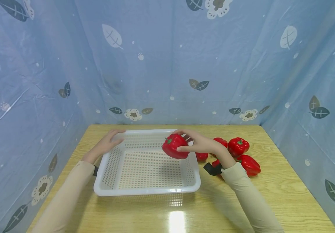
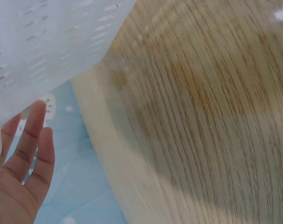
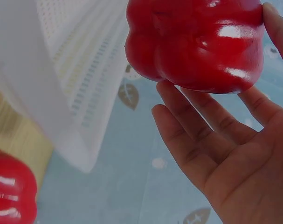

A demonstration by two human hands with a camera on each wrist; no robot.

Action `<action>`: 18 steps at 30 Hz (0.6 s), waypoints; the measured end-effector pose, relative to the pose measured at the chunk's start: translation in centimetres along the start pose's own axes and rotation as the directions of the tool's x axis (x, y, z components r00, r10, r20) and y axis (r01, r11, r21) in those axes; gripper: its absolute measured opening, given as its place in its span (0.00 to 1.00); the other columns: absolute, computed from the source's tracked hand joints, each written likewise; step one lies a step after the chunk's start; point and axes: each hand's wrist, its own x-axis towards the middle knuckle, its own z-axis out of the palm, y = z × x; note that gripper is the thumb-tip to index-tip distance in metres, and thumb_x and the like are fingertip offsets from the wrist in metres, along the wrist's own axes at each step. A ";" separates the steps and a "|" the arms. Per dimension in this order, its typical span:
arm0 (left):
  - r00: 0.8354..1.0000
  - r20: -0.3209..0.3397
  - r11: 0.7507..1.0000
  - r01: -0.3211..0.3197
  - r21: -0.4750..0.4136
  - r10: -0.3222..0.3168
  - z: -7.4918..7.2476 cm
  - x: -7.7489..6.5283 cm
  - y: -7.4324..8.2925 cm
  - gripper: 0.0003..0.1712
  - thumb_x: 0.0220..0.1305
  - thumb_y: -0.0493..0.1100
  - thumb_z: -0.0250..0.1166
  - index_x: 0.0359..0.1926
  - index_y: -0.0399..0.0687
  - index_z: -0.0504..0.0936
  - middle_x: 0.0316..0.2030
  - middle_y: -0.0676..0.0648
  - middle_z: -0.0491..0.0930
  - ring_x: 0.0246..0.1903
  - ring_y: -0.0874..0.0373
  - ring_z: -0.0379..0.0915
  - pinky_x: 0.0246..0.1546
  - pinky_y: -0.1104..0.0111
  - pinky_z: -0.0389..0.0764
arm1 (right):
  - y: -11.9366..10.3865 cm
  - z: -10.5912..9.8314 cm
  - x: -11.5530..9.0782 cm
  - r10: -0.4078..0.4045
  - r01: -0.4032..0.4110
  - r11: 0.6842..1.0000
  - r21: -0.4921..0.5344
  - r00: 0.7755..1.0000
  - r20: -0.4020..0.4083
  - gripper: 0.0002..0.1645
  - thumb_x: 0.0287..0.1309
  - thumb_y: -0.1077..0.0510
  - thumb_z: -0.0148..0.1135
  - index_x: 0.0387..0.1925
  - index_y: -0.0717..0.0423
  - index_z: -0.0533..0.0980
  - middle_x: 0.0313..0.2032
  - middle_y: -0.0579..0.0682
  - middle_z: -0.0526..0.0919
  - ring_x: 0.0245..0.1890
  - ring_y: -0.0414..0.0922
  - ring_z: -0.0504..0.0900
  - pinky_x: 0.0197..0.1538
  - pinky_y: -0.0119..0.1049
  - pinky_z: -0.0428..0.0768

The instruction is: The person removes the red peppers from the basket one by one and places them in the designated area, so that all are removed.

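My right hand (image 1: pixel 195 142) grips a red bell pepper (image 1: pixel 173 147) above the right part of a white perforated plastic basket (image 1: pixel 147 191). In the right wrist view, the fingertips and thumb press against the glossy pepper (image 3: pixel 197 42), and the palm stands apart from it. At the basket's back left corner rests my left hand (image 1: pixel 105 144), its thumb over the inner side and its fingers along the rim. The left wrist view shows its fingers (image 2: pixel 27 144) fairly straight beside the basket wall (image 2: pixel 52 46); the thumb is hidden there.
To the right of the basket lie several more red bell peppers (image 1: pixel 238 146), some partly hidden behind the right arm. The wooden table (image 1: pixel 275 191) is bordered at the back and sides by a blue patterned curtain (image 1: pixel 155 74).
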 end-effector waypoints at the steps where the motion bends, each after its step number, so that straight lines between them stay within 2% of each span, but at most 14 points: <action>1: 1.000 -0.001 1.000 -0.001 0.001 0.001 0.0 0.0 0.0 0.33 0.66 0.59 0.53 0.66 0.49 0.62 0.66 0.37 0.55 0.65 0.36 0.50 0.58 0.35 0.54 | 0.1 -0.2 -0.3 0.007 -0.007 1.000 0.004 1.000 -0.007 0.38 0.49 0.46 0.69 0.60 0.44 0.64 0.54 0.44 0.71 0.52 0.47 0.73 0.49 0.40 0.79; 7: 1.000 0.004 1.000 -0.002 0.012 0.001 -0.1 0.0 -0.3 0.34 0.66 0.59 0.53 0.67 0.47 0.62 0.66 0.36 0.55 0.65 0.36 0.50 0.57 0.35 0.54 | 0.6 -1.1 -1.9 0.038 -0.037 0.999 0.028 0.998 -0.046 0.38 0.49 0.46 0.69 0.61 0.41 0.63 0.55 0.45 0.70 0.52 0.48 0.72 0.49 0.40 0.79; 18: 1.000 0.010 1.000 -0.023 0.016 0.023 0.0 0.1 -0.3 0.30 0.67 0.57 0.52 0.66 0.54 0.63 0.66 0.40 0.56 0.66 0.39 0.48 0.59 0.37 0.52 | 2.3 -2.2 -4.5 0.052 -0.052 0.999 0.007 0.991 -0.122 0.37 0.51 0.47 0.68 0.61 0.42 0.64 0.54 0.44 0.73 0.52 0.50 0.74 0.47 0.41 0.79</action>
